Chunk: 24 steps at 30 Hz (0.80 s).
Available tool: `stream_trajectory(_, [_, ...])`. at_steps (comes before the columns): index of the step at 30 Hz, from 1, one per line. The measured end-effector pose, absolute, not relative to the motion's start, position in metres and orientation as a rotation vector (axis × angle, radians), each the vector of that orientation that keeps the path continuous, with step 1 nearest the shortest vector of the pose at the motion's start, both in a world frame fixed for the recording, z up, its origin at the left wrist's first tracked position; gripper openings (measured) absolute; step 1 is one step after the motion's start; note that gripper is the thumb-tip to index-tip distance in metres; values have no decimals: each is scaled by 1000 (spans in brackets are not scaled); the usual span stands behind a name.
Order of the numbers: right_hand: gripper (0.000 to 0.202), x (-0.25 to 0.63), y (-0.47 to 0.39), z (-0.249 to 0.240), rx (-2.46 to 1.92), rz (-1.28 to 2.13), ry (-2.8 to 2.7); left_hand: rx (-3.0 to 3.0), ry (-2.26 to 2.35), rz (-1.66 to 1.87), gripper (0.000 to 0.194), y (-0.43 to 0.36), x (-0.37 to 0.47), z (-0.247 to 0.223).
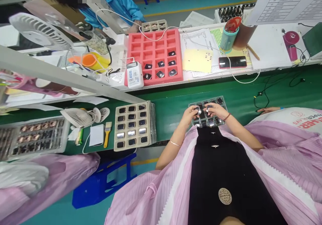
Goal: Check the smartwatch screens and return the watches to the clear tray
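My left hand [189,115] is closed, pinching a small dark rounded-square piece [198,111] with a shiny rim, like a smartwatch case. My right hand [216,111] is also closed, its fingers gripping a similar piece [209,109]. Both hands are side by side over a clear plastic tray [223,101] on the green bench, close to my body. More such pieces sit in its pockets, among them a dark piece [220,100] at the far right corner. My fingers and wrists hide part of the tray.
Left of my hands stands a stack of beige trays [137,124] holding several dark pieces. Beside it lie a yellow-handled brush [107,136], a white box [97,135] and a small fan [79,117]. A pink foam tray [156,40] rests on the shelf ahead; people sit nearby.
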State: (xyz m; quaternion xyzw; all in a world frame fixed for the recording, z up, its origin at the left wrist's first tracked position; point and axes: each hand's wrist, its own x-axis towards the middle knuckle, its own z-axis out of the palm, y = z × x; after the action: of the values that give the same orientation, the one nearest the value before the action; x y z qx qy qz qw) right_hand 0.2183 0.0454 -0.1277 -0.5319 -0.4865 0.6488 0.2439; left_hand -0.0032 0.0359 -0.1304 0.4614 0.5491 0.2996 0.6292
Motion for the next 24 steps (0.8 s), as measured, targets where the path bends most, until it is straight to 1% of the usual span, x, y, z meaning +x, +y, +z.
stream_trajectory(3, [45, 235, 42, -99, -1163, 1914, -1095, 959, 1078, 740, 51, 40, -6, -91])
stream_trajectory(5, [51, 240, 39, -82, -953, 2014, -935, 845, 927, 752, 62, 39, -9, -66])
stream_trajectory(8, [51, 240, 35, -63, -799, 2077, -884, 746, 795, 742, 73, 34, -14, -39])
stream_trajectory(12, [49, 233, 32, -49, -701, 2091, -909, 737, 735, 755, 78, 26, -18, -24])
stream_trajectory(15, [50, 228, 30, -44, -692, 2093, -946, 731, 730, 768, 74, 23, -19, -22])
stream_trajectory(20, [51, 226, 28, -31, -838, 1998, -1013, 803, 818, 815, 55, 22, -21, -16])
stream_trajectory(24, [49, 221, 26, -23, -878, 1914, -1057, 930, 894, 828, 50, 22, -21, -11])
